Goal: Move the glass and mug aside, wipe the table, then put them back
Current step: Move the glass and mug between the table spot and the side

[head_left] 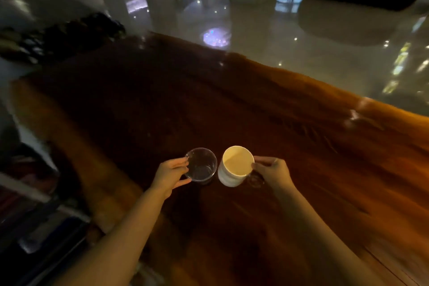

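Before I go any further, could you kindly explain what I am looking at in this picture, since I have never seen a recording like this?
There is no machine here. A person wears a camera on the head, so the one picture looks forward and down at their own two bare arms. Below them is a dark wooden table, with a shiny pale floor beyond. The left hand closes its fingers around a clear, seemingly empty glass. The right hand holds a white mug at its right side, where the handle probably is. Glass and mug sit side by side, almost touching. Whether they rest on the table or are lifted, I cannot tell.
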Available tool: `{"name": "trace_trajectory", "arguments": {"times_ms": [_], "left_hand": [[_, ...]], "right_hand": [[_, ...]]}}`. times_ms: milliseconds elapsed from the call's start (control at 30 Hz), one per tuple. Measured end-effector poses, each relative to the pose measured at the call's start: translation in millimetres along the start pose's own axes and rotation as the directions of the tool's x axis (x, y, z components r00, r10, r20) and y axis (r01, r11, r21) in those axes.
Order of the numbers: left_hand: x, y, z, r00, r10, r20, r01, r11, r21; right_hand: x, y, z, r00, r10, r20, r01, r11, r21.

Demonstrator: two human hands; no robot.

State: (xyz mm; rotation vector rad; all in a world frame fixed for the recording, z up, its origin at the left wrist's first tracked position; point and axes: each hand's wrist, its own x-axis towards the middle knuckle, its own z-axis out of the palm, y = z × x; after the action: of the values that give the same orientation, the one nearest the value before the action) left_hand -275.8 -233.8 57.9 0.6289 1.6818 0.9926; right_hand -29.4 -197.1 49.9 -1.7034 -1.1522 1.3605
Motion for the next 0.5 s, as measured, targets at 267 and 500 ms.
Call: {"name": "trace_trajectory", "arguments": {"times_ms": [267,500], "left_hand": [[40.4,-30.0,-136.0,0.99,-0.054,-0.133,0.04,0.994,-0.104],[124.9,-36.4,-218.8,0.979,-0.13,-0.154,0.118,0.99,-0.082]], "right_hand": [[3.9,-21.1,138.4,0.997,-0.012,0.073,0.02,0.994,-0.106],[48.5,-30.8,265.0,0.994,0.113,0.015,-0.11,0.986,-0.124]]}}
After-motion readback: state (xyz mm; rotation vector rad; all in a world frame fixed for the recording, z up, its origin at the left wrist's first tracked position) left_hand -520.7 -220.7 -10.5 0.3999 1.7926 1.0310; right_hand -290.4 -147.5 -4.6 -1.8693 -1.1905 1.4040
